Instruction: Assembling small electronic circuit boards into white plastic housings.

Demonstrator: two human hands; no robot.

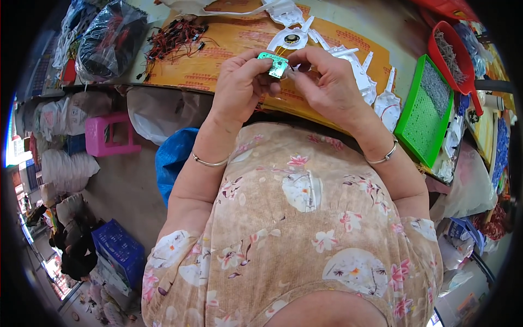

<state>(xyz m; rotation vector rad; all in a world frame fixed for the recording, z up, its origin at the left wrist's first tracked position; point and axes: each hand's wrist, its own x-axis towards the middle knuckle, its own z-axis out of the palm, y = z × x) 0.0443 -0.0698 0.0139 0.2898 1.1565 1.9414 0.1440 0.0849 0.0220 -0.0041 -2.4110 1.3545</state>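
A small green circuit board [278, 67] is pinched in my left hand [239, 82], thumb on top, above the near edge of the table. Close to the board's right side my right hand [329, 79] is closed, thumb and fingers together. Something small and dark shows at its fingertips, too small to name. Just beyond the board lies a white plastic shell [280, 42] with a round black speaker [292, 39] in it. Thin yellow wires run from the speaker toward the board. The undersides of my fingers are hidden.
More white plastic shells [385, 103] lie right of my hands. A tangle of red and black wires [177, 41] sits far left beside a bagged dark bundle [111, 41]. At right are a green tray [417, 128] and a red scoop [455, 32] of small metal parts. A pink stool [109, 133] stands left.
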